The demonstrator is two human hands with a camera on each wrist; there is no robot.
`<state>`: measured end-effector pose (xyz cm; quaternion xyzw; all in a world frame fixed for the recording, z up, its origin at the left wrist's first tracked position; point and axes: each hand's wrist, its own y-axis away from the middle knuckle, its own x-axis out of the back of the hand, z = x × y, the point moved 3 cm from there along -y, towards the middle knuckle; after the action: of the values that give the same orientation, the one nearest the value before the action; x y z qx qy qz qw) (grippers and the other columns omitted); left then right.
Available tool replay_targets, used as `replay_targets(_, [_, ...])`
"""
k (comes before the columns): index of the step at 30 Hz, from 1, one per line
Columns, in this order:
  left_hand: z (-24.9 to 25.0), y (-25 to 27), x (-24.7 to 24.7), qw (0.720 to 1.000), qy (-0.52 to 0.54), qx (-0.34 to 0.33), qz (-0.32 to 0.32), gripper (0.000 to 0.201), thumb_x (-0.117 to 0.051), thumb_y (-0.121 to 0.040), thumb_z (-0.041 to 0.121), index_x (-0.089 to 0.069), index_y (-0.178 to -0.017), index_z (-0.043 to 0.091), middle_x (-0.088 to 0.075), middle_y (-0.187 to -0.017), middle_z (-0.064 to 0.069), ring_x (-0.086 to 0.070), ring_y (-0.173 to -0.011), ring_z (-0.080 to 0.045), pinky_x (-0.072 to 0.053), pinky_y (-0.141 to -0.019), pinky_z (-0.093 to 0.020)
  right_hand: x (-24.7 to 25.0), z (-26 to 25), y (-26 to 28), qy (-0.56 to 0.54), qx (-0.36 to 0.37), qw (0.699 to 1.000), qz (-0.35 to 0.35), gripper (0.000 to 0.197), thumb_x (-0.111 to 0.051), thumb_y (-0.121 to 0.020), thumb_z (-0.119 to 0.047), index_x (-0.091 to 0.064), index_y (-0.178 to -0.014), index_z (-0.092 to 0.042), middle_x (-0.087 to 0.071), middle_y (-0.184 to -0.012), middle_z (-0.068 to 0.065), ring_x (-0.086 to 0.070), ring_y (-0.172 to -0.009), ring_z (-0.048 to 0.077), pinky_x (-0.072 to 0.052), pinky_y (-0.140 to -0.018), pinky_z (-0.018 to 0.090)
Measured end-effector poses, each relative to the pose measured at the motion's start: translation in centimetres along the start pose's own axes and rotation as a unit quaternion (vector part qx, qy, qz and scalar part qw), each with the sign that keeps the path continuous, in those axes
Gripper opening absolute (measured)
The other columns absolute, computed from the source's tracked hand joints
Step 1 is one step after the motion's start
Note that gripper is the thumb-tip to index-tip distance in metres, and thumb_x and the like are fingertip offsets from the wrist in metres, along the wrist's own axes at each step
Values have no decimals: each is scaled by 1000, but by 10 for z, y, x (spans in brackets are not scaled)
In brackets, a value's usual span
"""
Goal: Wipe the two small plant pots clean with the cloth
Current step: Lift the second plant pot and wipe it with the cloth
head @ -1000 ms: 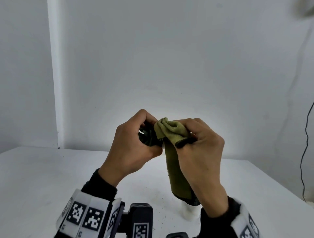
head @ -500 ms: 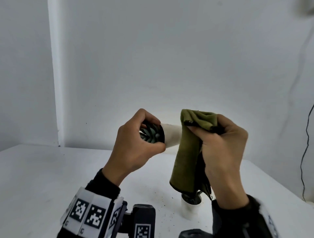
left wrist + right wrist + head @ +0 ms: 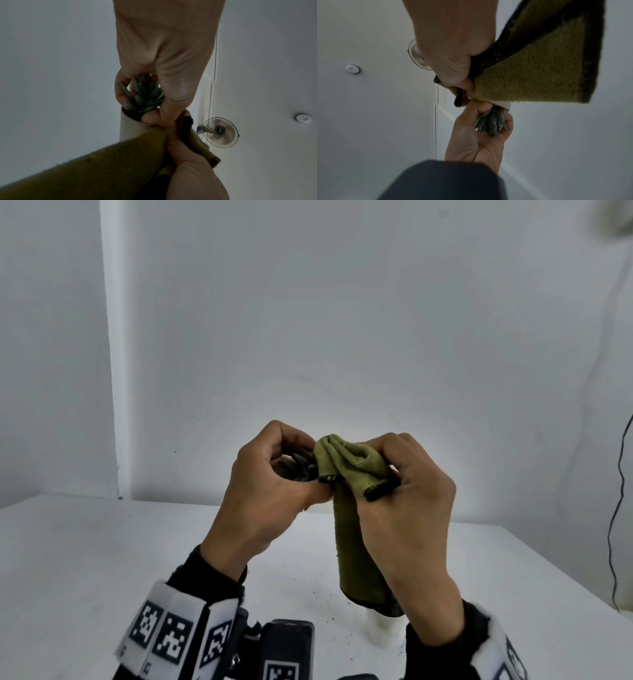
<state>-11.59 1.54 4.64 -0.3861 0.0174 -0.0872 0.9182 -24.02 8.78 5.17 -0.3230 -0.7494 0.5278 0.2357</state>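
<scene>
A: In the head view, what has each hand got?

B: At the centre of the frame the left hand [image 3: 270, 491] is curled round the rim end of a small white pot, held up off the table [image 3: 102, 559]. Only the grey-green succulent [image 3: 301, 465] shows between its fingers there. The right hand [image 3: 407, 508] is closed on the olive cloth [image 3: 349, 463], which is bunched over the pot and hides its wall.

A: So the pot's wall cannot be seen at all?

B: Not from the head. The left wrist view shows the held pot [image 3: 130, 127] just below the middle of the frame: pale wall, dark soil at the mouth, leaves pointing up toward the palm. The cloth covers its lower part. The right wrist view shows only a sliver of white rim below the cloth's edge.

A: And the other pot?

B: The second pot [image 3: 383, 630] stands on the table at the lower right of centre in the head view. The hanging tail of the cloth covers its top. Dark crumbs [image 3: 322, 607] lie scattered on the table just to its left. Neither wrist view shows it.

A: Anything the wrist cameras add?

B: A wall fan [image 3: 221, 132] at the right of the left wrist frame, and a round white ceiling fitting [image 3: 352, 69] at the left of the right wrist frame.
</scene>
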Motion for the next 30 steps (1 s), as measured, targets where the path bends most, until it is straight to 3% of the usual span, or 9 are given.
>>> replay_targets(3, [2,1,-3,1000,-6,4,0,42,-78,-47,10,-61,-84,20,-67,-71,5,-62,-57,-16,-50,-52,-25,-1,4,1,37,12,999,35,18,-70,-69,11,-62,-70,-5,-57,-68,4,-48,-63,13,-36,-54,10])
replay_targets(7, [0,3,-8,1000,-17,19,1,45,-85,-49,8,-62,-85,21,-67,-73,7,-62,-59,-8,-48,-51,-20,-2,12,2,86,17,993,81,12,-65,-70,9,-59,-69,-2,-52,-67,6,-40,-62,12,-32,-55,7])
replay_targets(10, [0,4,-11,999,-15,40,14,44,-76,-44,15,-62,-84,23,-66,-73,11,-60,-60,-5,-46,-48,-17,5,21,-2,74,-48,993,82,14,-65,-73,5,-56,-69,-6,-55,-67,5,-42,-63,13,-34,-55,9])
replay_targets(11, [0,4,-11,999,-12,49,19,43,-73,-44,14,-62,-85,23,-66,-73,11,-60,-60,-5,-45,-48,-17,8,25,-5,40,-100,992,73,17,-68,-73,3,-55,-67,-7,-56,-66,3,-45,-61,12,-35,-55,11])
replay_targets(13, [0,4,-11,998,-3,60,21,45,-73,-44,13,-62,-87,22,-66,-77,9,-61,-64,-8,-46,-50,-18,13,31,-9,-63,-191,978,54,18,-75,-71,-1,-58,-66,-7,-59,-62,1,-51,-61,12,-46,-59,27])
replay_targets(16, [-2,3,-6,997,5,72,25,47,-80,-54,1,-61,-93,19,-65,-86,2,-63,-72,-15,-48,-52,-19,19,26,-13,-138,-231,963,20,13,-79,-69,-2,-66,-71,-5,-66,-67,9,-61,-67,30,-55,-66,40])
replay_targets(22, [-2,1,-3,989,91,118,25,46,-82,-57,-9,-61,-94,9,-65,-86,-11,-63,-59,-22,-54,-55,-29,7,6,-9,-74,-105,990,-57,14,-77,-71,0,-65,-69,-8,-64,-66,1,-57,-62,11,-46,-58,20])
replay_targets(26, [-1,-1,-2,974,160,157,6,32,-69,-71,-16,-59,-95,3,-64,-81,-14,-64,-54,-21,-55,-54,-29,-2,-3,-2,-8,18,1000,-7,10,-70,-74,-10,-64,-69,-4,-58,-66,6,-51,-61,16,-39,-52,13])
replay_targets(30, [-1,1,-3,987,94,130,7,40,-76,-64,-16,-59,-94,4,-64,-84,-12,-66,-58,-21,-59,-60,-36,-4,2,1,45,40,997,49,9,-65,-72,0,-59,-64,-1,-50,-63,5,-41,-59,15,-31,-51,7])
